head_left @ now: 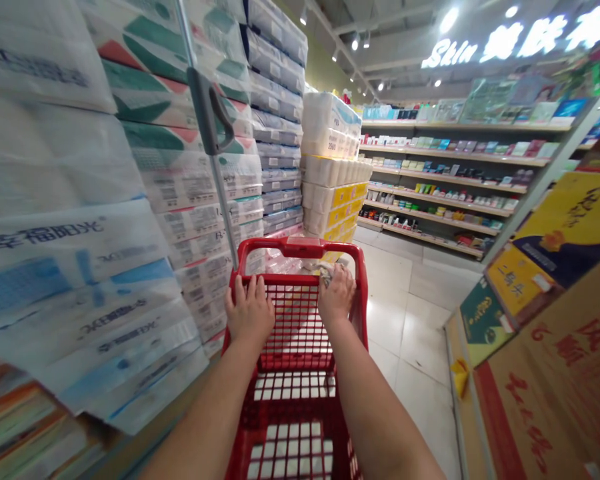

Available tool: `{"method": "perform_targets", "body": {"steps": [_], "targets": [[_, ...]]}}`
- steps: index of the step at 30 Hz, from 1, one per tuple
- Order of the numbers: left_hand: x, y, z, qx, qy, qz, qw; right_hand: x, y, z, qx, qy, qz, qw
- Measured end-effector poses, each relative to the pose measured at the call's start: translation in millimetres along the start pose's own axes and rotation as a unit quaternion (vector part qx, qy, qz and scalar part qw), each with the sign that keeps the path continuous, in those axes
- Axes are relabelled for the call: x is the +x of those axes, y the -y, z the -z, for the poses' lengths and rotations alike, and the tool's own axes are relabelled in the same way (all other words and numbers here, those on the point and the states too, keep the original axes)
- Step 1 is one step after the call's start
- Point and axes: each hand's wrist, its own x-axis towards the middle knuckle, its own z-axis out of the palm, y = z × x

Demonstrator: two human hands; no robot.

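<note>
A red rolling shopping basket [300,248] with mesh walls fills the lower middle of the view. My left hand [250,308] lies against its inner far rim at the left, fingers apart and fingertips at the edge, holding nothing. On the right end of the same rim, my right hand [337,291] has its fingers bent around a crumpled pale cloth or tissue [326,270], most of it hidden by the fingers. A metal pull rod with a grey grip [211,110] rises slanting from the basket's left side. White tiles show through the mesh floor.
Tall stacks of wrapped tissue packs [180,167] stand close on the left, with white and yellow paper rolls [333,180] ahead. Cardboard liquor boxes [555,347] line the right side. Tiled floor [405,320] runs toward cosmetics shelves [445,177].
</note>
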Motion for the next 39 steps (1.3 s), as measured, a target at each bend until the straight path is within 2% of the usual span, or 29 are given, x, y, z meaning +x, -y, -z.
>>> {"method": "perform_targets", "body": {"steps": [5,9,14,18,22,26,30,32,35,37,39], "targets": [[-4,3,-4.0,0.008,-0.016,-0.017,1.000,1,-1,6,-0.016,0.080,0.034,0.996],[-7,3,-7.0,0.006,-0.019,-0.020,1.000,2,-4,10,-0.006,0.015,-0.027,0.999],[-8,2,-9.9,0.008,-0.001,-0.018,1.000,0,-7,4,0.029,0.039,0.048,0.998],[-8,3,-12.5,0.004,-0.001,-0.018,1.000,2,-11,2,0.041,-0.012,0.027,0.999],[-8,3,-13.8,-0.005,-0.011,-0.025,1.000,6,-15,6,0.060,0.045,0.099,0.992],[-9,3,-12.3,-0.008,-0.006,-0.020,1.000,4,-12,8,0.010,0.019,0.072,0.997],[-9,3,-10.4,-0.013,0.005,-0.015,1.000,-2,-4,6,0.017,0.069,0.120,0.990],[-9,3,-10.3,-0.016,0.007,-0.017,1.000,-3,-2,6,0.026,0.064,0.099,0.993],[-10,3,-10.9,-0.019,0.008,-0.016,1.000,-3,-1,5,0.030,0.010,0.021,0.999],[-9,3,-11.3,-0.019,0.008,-0.014,1.000,-3,-1,4,0.034,0.015,0.030,0.999],[-9,3,-11.4,-0.021,0.007,-0.015,1.000,-3,-2,4,0.041,0.053,0.076,0.995]]}}
